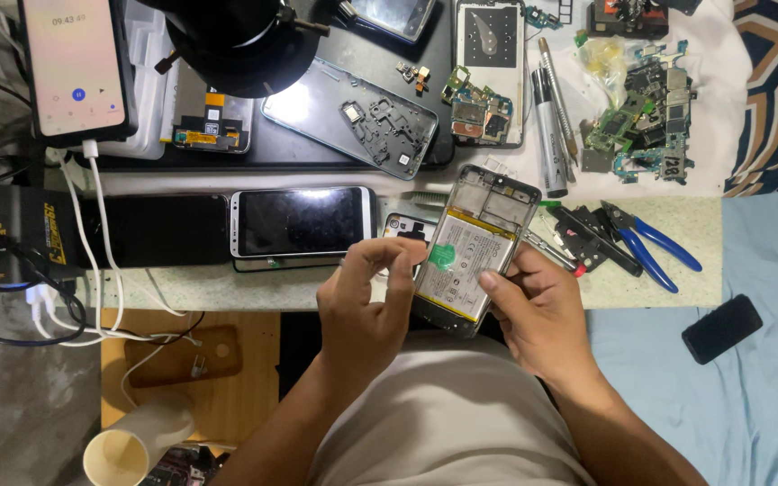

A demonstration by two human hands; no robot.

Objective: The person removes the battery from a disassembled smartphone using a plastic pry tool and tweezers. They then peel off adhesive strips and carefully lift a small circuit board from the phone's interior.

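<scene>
Opened phone [473, 247], back cover off, battery with green sticker exposed, held tilted above the near edge of the desk [227, 286]. Right hand [542, 310] grasps it: thumb across the battery face, remaining fingers wrapped behind its right edge. Left hand [366, 301] touches the phone's left edge, fingers curled, thumb and index pinched together near the top-left of the battery; can't tell whether anything is pinched. Intact smartphone [303, 220] lies left of the opened phone, blue-handled pliers [650, 243] right of it, loose circuit boards [646, 117] beyond it to the upper right.
</scene>
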